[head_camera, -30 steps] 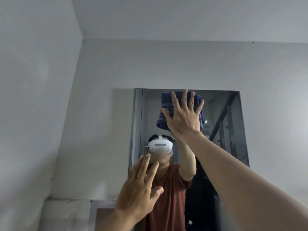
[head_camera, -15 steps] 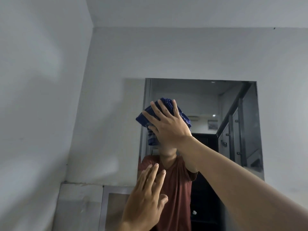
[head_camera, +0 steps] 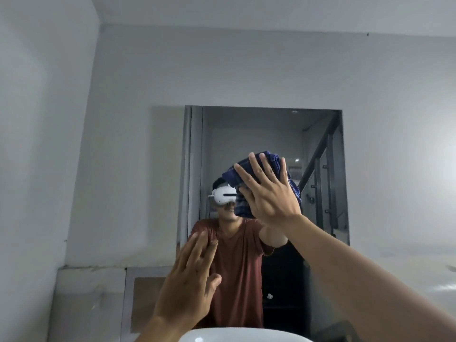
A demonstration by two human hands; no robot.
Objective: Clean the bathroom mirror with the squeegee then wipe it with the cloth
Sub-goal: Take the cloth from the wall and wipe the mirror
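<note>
The bathroom mirror (head_camera: 249,134) hangs on the grey wall straight ahead. A dark blue striped cloth (head_camera: 283,166) lies bunched against the middle of the glass. My right hand (head_camera: 269,193) presses it flat, fingers spread over it. My left hand (head_camera: 187,287) is raised near the mirror's lower left corner, fingers apart and holding nothing. No squeegee shows in this view. The glass reflects a person in a red shirt with a white headset.
A white basin rim (head_camera: 234,335) shows at the bottom edge below the mirror. A grey tiled panel (head_camera: 93,299) runs along the lower left wall. The left side wall (head_camera: 37,169) stands close.
My right hand slid the cloth from the mirror's top edge down and left, then right to the middle of the glass. The view tilted down and the basin rim came into sight.
</note>
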